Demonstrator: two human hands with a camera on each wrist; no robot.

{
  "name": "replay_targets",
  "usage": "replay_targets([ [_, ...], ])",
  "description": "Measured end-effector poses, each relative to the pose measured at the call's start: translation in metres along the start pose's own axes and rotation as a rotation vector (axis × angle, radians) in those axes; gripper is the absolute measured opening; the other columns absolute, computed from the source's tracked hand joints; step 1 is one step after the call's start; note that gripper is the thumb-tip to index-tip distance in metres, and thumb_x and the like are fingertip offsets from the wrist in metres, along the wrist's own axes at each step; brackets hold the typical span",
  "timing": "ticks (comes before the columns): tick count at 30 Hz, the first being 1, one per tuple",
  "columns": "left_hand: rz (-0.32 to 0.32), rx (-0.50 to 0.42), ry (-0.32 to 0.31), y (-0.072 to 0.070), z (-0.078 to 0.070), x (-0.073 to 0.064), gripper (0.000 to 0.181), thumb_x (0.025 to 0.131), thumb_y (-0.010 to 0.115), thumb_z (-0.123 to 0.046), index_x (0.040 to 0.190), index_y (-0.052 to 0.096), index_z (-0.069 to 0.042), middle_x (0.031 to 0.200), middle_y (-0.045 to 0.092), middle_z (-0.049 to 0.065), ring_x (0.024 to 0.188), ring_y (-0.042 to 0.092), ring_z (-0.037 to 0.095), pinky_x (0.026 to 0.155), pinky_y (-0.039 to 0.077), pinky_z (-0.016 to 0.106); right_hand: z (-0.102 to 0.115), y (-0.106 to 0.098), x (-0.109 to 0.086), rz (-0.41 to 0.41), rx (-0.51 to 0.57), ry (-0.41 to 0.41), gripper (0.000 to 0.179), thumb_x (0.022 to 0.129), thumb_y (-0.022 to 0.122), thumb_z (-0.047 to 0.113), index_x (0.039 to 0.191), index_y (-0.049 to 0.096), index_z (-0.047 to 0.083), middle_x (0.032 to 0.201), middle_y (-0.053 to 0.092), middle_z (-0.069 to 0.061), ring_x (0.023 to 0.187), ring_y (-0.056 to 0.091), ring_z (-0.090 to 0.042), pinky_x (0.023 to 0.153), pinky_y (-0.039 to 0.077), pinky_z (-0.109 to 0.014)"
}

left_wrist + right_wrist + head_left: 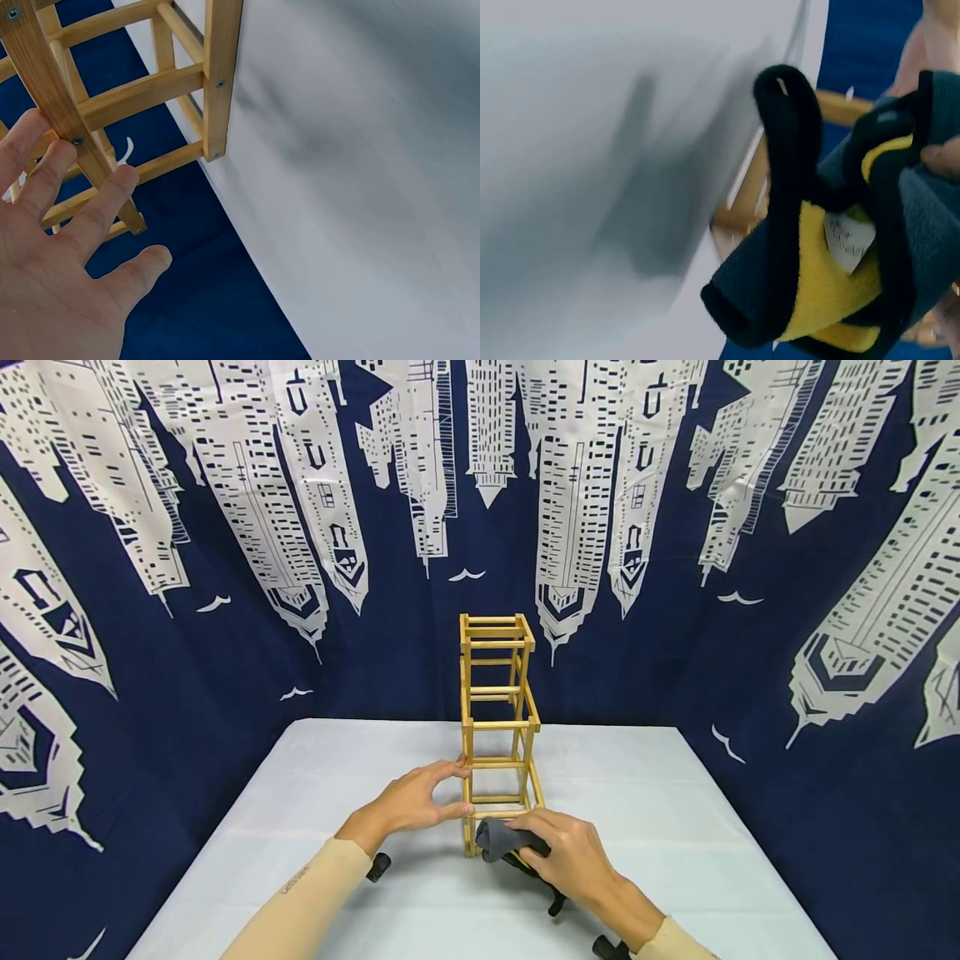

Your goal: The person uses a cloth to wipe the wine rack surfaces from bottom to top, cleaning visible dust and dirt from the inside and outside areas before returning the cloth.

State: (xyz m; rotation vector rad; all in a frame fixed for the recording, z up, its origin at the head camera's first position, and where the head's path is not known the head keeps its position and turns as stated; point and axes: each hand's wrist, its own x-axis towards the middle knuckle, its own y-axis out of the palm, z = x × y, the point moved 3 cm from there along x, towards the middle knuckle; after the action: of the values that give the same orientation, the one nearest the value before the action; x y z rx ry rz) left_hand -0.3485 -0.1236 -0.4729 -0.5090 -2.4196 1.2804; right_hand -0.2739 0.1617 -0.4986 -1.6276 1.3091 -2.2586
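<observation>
A tall, stepped frame of light wooden slats (502,725) stands on the table. My left hand (408,797) is at its left side, fingers extended and spread. In the left wrist view the fingertips (124,178) lie against a wooden post (56,90), with the thumb held away from it. My right hand (570,852) grips a bunched cloth (502,841) at the frame's low front rail. Seen from the right wrist, the cloth (832,292) is grey on one side and yellow on the other, with black edging, a black loop (786,127) and a white label (849,241).
The white tabletop (622,793) extends on both sides of the frame. Dark blue fabric (405,652) printed with white buildings hangs behind and beside the table. Small black pieces (378,867) show near both wrists.
</observation>
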Motion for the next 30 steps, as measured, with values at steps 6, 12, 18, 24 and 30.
replay_targets([
  [6,-0.001,0.001,0.021,0.002,-0.001,-0.001,0.071,0.105,0.08,-0.065,0.165,0.066,-0.03,0.185,0.049,-0.004,0.168,0.054,0.039,0.129,0.049,0.077,-0.016,-0.028,-0.008,-0.045,-0.023,-0.066,0.063,0.064,0.113,0.003,0.118,0.086,0.021,0.11,0.087,0.004,0.093,0.087,-0.018,0.079,0.073,-0.037],
  [12,0.005,0.016,-0.004,0.001,0.0,-0.002,0.073,0.103,0.08,-0.068,0.165,0.067,-0.032,0.185,0.05,-0.003,0.167,0.055,0.039,0.128,0.049,0.078,-0.027,-0.038,-0.009,-0.017,-0.043,-0.062,0.058,0.065,0.112,0.003,0.115,0.085,0.02,0.111,0.083,0.005,0.092,0.086,-0.016,0.076,0.072,-0.032],
  [18,-0.001,0.021,-0.018,-0.002,0.002,-0.001,0.073,0.102,0.08,-0.069,0.163,0.068,-0.032,0.184,0.053,-0.002,0.166,0.056,0.039,0.127,0.05,0.078,-0.03,-0.03,-0.006,0.016,-0.047,-0.056,0.058,0.061,0.114,-0.001,0.108,0.087,0.018,0.11,0.079,0.002,0.087,0.084,-0.017,0.071,0.069,-0.025],
  [24,-0.011,0.001,-0.016,-0.004,0.003,-0.003,0.072,0.102,0.081,-0.068,0.162,0.069,-0.031,0.183,0.053,-0.001,0.167,0.055,0.038,0.129,0.049,0.077,-0.032,-0.012,-0.016,0.169,-0.067,0.022,0.047,0.067,0.112,0.001,0.107,0.091,0.016,0.104,0.078,0.003,0.082,0.081,-0.013,0.067,0.065,-0.019],
  [30,-0.015,-0.016,-0.002,-0.002,0.002,-0.003,0.073,0.101,0.082,-0.069,0.162,0.069,-0.03,0.184,0.051,-0.004,0.168,0.055,0.037,0.129,0.049,0.077,-0.033,0.001,-0.021,0.416,-0.049,0.217,0.034,0.082,0.105,0.004,0.111,0.093,0.017,0.105,0.084,0.001,0.087,0.082,-0.016,0.071,0.067,-0.026],
])
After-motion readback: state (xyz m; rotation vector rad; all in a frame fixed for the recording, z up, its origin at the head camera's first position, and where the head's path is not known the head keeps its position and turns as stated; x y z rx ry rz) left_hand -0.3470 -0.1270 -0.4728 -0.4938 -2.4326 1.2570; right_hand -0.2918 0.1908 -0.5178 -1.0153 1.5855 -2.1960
